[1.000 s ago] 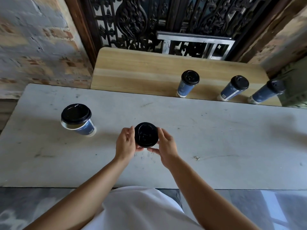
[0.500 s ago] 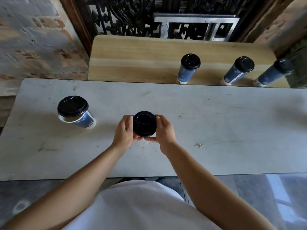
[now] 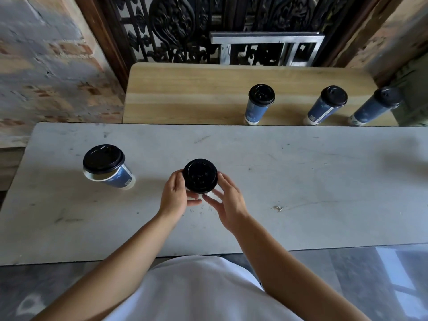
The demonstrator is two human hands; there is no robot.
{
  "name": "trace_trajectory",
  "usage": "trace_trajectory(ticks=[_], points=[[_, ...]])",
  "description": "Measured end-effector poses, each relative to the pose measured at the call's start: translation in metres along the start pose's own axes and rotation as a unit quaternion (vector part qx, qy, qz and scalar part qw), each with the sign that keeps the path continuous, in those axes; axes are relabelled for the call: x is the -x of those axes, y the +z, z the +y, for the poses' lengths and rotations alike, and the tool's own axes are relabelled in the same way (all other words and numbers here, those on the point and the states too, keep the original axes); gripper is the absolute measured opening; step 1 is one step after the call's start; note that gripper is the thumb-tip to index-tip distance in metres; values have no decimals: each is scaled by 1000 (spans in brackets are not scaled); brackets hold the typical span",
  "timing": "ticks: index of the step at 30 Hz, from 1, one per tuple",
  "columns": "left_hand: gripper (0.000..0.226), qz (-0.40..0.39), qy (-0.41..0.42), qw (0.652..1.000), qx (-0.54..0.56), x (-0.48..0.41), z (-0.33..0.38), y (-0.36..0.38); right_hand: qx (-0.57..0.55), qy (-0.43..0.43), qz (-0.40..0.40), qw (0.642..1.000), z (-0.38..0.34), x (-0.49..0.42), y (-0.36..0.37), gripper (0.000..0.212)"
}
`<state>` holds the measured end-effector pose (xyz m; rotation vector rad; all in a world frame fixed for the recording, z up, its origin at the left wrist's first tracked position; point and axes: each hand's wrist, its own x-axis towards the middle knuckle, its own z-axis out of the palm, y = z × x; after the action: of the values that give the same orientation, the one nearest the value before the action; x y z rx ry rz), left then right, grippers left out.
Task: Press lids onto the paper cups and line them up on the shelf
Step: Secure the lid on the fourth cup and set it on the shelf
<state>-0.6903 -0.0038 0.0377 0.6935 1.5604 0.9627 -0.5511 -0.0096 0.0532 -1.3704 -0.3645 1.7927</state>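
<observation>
**A:** What's on my feed: both hands on one cup at frame centre. Black lid (image 3: 200,176) sits on top; cup body mostly hidden under it.

**B:** Grip?

**A:** Left hand (image 3: 174,197) cupped against the 9 o'clock side of the cup, thumb tucked under the lid rim. Right hand (image 3: 228,203) at 4 o'clock, fingers spread loose. I can't tell if they touch the cup or just hover beside it.

**B:** Other cups?

**A:** Lidded blue cup (image 3: 107,166) on the grey table (image 3: 301,181), at 9 o'clock from the hands, well apart. Three more lidded cups on the wooden shelf (image 3: 185,98) in a row along its near edge: first cup (image 3: 259,104) at 1 o'clock, second cup (image 3: 327,105) further right, third cup (image 3: 375,106) near the right end.

**B:** Shelf's left half?

**A:** Bare wood.
</observation>
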Motion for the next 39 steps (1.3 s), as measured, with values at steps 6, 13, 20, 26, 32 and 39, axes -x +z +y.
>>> trace_trajectory(ticks=[6, 13, 20, 26, 32, 39], points=[[24, 51, -39, 997, -51, -4, 4, -1, 75, -13, 21, 997, -15, -3, -7, 29], [49, 30, -51, 992, -110, -15, 10, -3, 151, 14, -13, 988, -38, -11, -11, 31], [37, 7, -14, 993, -113, -25, 7, -11, 181, -60, -3, 982, -17, -17, -1, 31], [27, -20, 11, 995, -99, -24, 6, -9, 184, -99, 28, 978, -4, -18, 6, 31], [31, -22, 14, 997, -71, -19, 7, -8, 165, -69, 26, 984, -14, -12, 6, 29], [28, -2, 25, 999, -43, -12, 1, -6, 84, -2, 45, 995, -17, -11, 3, 24]])
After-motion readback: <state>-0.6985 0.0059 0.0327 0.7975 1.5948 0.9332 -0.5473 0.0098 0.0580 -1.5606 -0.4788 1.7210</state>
